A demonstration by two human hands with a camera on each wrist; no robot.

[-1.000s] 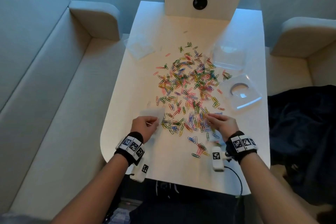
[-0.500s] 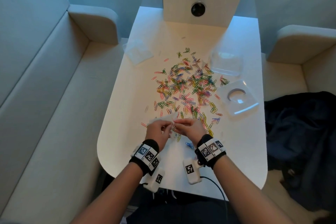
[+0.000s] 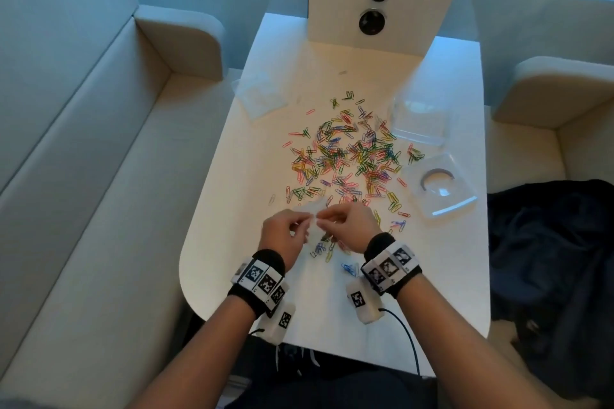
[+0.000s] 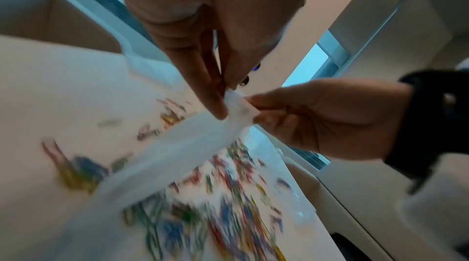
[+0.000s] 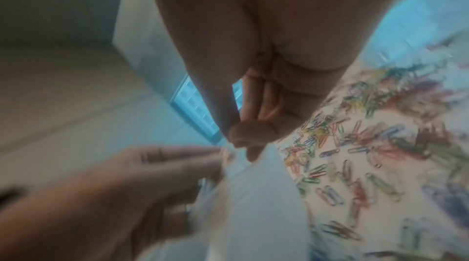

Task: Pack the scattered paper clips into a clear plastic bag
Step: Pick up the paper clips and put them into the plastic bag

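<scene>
Both forearms are stretched forward and angled inward, so the hands are brought together almost touching. The left hand (image 3: 285, 236) is curled, thumb and forefinger pinched on the top edge of the clear plastic bag (image 4: 193, 145). The right hand (image 3: 349, 226) is curled too, fingertips (image 4: 256, 100) pinched on that same edge from the other side. Black marker-tagged bands are worn on both wrists.

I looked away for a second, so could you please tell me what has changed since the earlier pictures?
The right hand left the paper clips and came across to the left hand; both now pinch the top edge of the clear plastic bag, lifted off the table. The clip pile and the clear containers stayed put.
</scene>
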